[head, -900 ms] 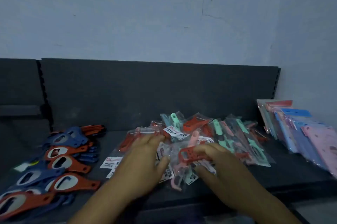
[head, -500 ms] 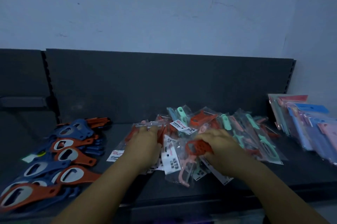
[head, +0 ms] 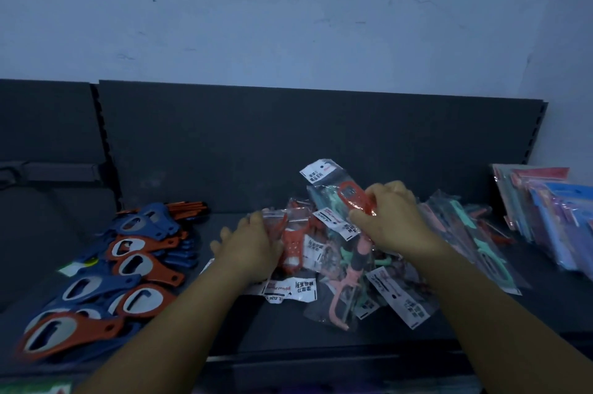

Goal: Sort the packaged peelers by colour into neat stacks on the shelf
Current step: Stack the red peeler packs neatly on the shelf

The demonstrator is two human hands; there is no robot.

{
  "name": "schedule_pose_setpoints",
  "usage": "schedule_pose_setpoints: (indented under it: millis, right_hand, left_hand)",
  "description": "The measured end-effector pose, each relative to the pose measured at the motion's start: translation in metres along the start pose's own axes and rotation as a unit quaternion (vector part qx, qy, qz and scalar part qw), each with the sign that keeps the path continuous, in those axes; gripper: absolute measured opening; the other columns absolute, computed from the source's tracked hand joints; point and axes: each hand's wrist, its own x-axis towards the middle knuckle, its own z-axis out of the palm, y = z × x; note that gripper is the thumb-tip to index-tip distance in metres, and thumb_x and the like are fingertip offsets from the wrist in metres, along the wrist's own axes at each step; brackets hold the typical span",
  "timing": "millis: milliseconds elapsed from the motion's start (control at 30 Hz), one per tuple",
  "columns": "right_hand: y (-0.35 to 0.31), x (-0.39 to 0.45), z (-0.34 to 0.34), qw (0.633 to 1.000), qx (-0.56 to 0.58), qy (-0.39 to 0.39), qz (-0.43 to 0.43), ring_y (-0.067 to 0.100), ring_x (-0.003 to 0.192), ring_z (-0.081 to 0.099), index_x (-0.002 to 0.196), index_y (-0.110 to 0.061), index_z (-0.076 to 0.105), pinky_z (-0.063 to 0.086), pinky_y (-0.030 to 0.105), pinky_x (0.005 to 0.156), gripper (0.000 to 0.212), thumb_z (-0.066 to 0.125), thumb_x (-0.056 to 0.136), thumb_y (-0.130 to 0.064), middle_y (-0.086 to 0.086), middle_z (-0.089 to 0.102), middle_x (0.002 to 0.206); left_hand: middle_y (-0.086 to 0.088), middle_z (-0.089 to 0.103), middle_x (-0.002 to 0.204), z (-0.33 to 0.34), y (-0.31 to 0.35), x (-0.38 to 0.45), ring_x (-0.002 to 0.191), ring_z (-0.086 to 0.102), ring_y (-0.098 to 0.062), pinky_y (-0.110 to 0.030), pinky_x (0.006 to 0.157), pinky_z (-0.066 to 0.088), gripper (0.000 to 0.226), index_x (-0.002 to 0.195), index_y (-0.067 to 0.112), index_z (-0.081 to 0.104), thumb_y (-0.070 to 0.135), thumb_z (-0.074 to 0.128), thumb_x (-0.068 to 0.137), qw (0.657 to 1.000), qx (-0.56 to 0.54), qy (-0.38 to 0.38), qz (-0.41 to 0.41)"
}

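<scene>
Right hand pinches a red packaged peeler, lifted clear of the mixed pile with its white header card tilted up and back. Left hand lies flat, fingers spread, pressing down the red stack at the pile's left side.

Step in hand, as I read it: carry the lifted red one left onto that stack. To do it well:
- keep the left hand pinning the stack; the bags look slick and likely to slide
- turn the pack so its header matches those below, then lay it flat
- square the edges before letting go

Room:
- pile centre holds pink and mint packs overlapping, unsorted
- shelf front lip is close; some headers lie near it, so keep new stacks back toward the rear panel
- bottle openers crowd the left, coloured flat packs lean at far right
- bare strip behind the left hand and along the back looks best for more colour stacks
</scene>
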Motion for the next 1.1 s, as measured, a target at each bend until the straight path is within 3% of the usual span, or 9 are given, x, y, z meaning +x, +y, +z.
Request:
schedule_pose_setpoints:
  millis: [133,200,333,433,567,767,867,967,1100]
  right_hand:
    - [0.006,0.016,0.014,0.997,-0.007,-0.060,0.057,0.033,0.123,0.040,0.102,-0.028,0.055,0.035,0.044,0.105,0.047,0.042,0.077,-0.066,0.011,0.047,0.129]
    - [0.008,0.020,0.021,0.994,-0.025,-0.073,0.071,0.035,0.130,0.035,0.120,-0.027,0.051,0.031,0.047,0.108,0.065,0.034,0.074,-0.069,0.015,0.046,0.136]
    - [0.007,0.028,0.022,0.986,-0.021,-0.079,0.146,0.035,0.133,0.032,0.139,-0.019,0.037,0.032,0.045,0.109,0.081,0.049,0.076,-0.067,0.016,0.041,0.141]
    - [0.003,0.031,0.019,0.978,0.000,-0.086,0.191,0.034,0.128,0.041,0.137,-0.013,0.037,0.039,0.042,0.104,0.087,0.057,0.072,-0.068,0.013,0.048,0.137]
    - [0.001,0.027,0.017,0.981,0.057,-0.071,0.172,0.031,0.125,0.046,0.136,-0.021,0.038,0.041,0.041,0.102,0.079,0.067,0.072,-0.057,0.004,0.056,0.130]
    - [-0.001,0.026,0.018,0.977,0.160,-0.050,0.131,0.021,0.103,0.061,0.136,-0.023,0.037,0.050,0.039,0.093,0.077,0.077,0.071,-0.031,-0.006,0.059,0.106]
    - [-0.005,0.027,0.014,0.976,0.146,-0.055,0.153,0.024,0.093,0.064,0.122,-0.014,0.044,0.053,0.035,0.078,0.064,0.078,0.070,-0.027,0.002,0.063,0.102]
    - [-0.014,0.027,0.007,0.974,0.125,-0.085,0.169,0.018,0.075,0.060,0.121,-0.006,0.048,0.042,0.026,0.055,0.060,0.077,0.071,-0.023,0.004,0.060,0.092]
    - [-0.022,0.028,0.009,0.975,0.141,-0.075,0.153,0.022,0.089,0.061,0.112,-0.015,0.048,0.047,0.028,0.069,0.050,0.075,0.070,-0.019,0.003,0.062,0.100]
  left_hand:
    - [-0.009,0.025,0.150,0.004,-0.001,0.003,0.133,0.031,-0.036,-0.051,0.107,0.032,0.095,0.149,0.025,0.007,0.065,0.057,0.078,0.999,-0.016,-0.034,-0.005]
    - [-0.011,0.029,0.146,0.003,0.002,0.004,0.131,0.034,-0.035,-0.047,0.107,0.034,0.099,0.148,0.024,0.007,0.060,0.065,0.076,0.999,-0.028,-0.025,-0.002]
    - [-0.014,0.045,0.133,0.002,0.008,0.006,0.120,0.045,-0.034,-0.043,0.100,0.041,0.087,0.140,0.021,0.020,0.044,0.072,0.074,0.998,-0.060,0.019,0.019]
    - [-0.013,0.042,0.137,0.005,0.013,0.004,0.125,0.041,-0.034,-0.043,0.102,0.039,0.098,0.143,0.021,0.015,0.056,0.071,0.070,0.998,-0.067,0.003,0.019]
    - [-0.012,0.025,0.151,0.008,0.019,0.001,0.134,0.029,-0.036,-0.043,0.107,0.033,0.110,0.149,0.024,-0.002,0.053,0.070,0.072,0.997,-0.073,-0.019,0.012]
    - [-0.012,0.038,0.132,0.010,0.022,-0.004,0.116,0.042,-0.036,-0.040,0.094,0.043,0.079,0.142,0.025,0.015,0.022,0.062,0.079,0.994,-0.089,0.026,0.057]
    - [-0.013,0.041,0.127,0.007,0.022,-0.004,0.111,0.047,-0.034,-0.040,0.091,0.045,0.080,0.144,0.025,0.012,0.018,0.061,0.081,0.990,-0.115,0.049,0.067]
    - [-0.011,0.044,0.125,0.003,0.020,-0.005,0.108,0.051,-0.031,-0.037,0.086,0.045,0.077,0.144,0.024,0.014,0.022,0.061,0.084,0.987,-0.124,0.072,0.079]
    - [-0.009,0.042,0.129,0.004,0.020,-0.008,0.109,0.053,-0.029,-0.035,0.085,0.045,0.086,0.144,0.025,0.014,0.030,0.070,0.078,0.988,-0.127,0.045,0.075]
